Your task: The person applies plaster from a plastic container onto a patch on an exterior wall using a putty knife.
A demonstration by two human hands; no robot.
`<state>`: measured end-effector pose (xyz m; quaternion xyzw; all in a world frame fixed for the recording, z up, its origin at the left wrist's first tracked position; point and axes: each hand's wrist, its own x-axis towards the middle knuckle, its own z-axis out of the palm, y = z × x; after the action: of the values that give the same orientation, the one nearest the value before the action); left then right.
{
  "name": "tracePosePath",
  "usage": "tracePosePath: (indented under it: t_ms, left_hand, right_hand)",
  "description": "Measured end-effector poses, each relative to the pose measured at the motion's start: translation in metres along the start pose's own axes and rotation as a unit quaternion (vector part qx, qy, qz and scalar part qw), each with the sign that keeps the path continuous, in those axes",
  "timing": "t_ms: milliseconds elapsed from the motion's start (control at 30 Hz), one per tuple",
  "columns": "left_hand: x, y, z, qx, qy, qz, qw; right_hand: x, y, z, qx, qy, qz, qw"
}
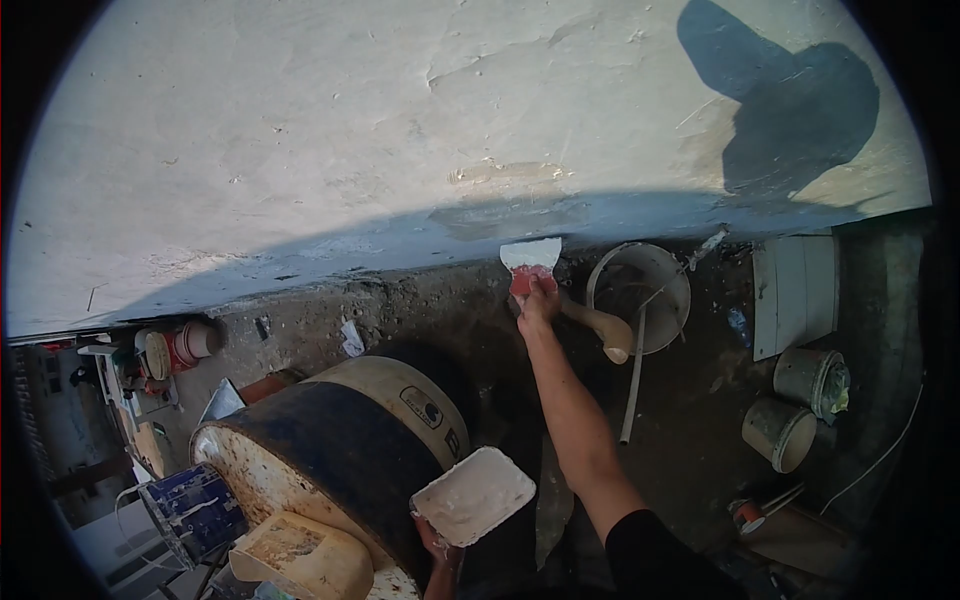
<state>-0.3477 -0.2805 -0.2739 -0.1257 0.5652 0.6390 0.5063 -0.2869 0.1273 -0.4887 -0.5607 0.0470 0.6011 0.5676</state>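
- The right hand (537,300) reaches out beyond the barrel (345,440), fingers clenched around the red handle of a scraper (532,258).
- The scraper's plaster-coated blade touches the foot of the wall (350,130), beyond the barrel.
- The left hand (437,548) is just beside the barrel's near right edge, fingers grasping a tray (473,495) of white plaster from below.
- A bucket (672,285) stands right of the barrel, near the right hand.
- A blue can (190,510) sits at the barrel's left.
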Motion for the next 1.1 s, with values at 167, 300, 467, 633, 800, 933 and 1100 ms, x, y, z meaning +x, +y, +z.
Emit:
tracePosePath:
  t_ms: [167,300,467,633,800,933,1100]
  left_hand:
    - [0.000,-0.002,0.002,-0.038,0.005,-0.008,0.999]
    - [-0.008,0.014,0.027,0.099,-0.019,0.059,0.993]
    - [0.000,0.007,0.012,0.017,0.001,0.014,1.000]
    - [-0.004,0.013,0.022,-0.028,-0.006,-0.009,1.000]
    - [-0.004,0.014,0.020,-0.010,-0.009,-0.003,1.000]
    - [-0.005,0.014,0.020,0.021,-0.010,0.016,1.000]
    - [-0.003,0.011,0.014,-0.028,0.009,0.002,1.000]
  right_hand:
    - [-0.017,-0.015,0.027,0.031,-0.042,-0.014,0.999]
    - [-0.042,-0.022,0.037,0.015,-0.060,-0.060,0.996]
    - [-0.078,-0.034,0.058,0.014,-0.069,-0.092,0.993]
    - [-0.112,-0.051,0.080,0.012,-0.075,-0.095,0.993]
    - [-0.159,-0.075,0.107,0.046,-0.069,-0.081,0.993]
    - [-0.190,-0.090,0.124,0.059,-0.094,-0.083,0.990]
    - [-0.222,-0.110,0.130,0.046,-0.094,-0.047,0.993]
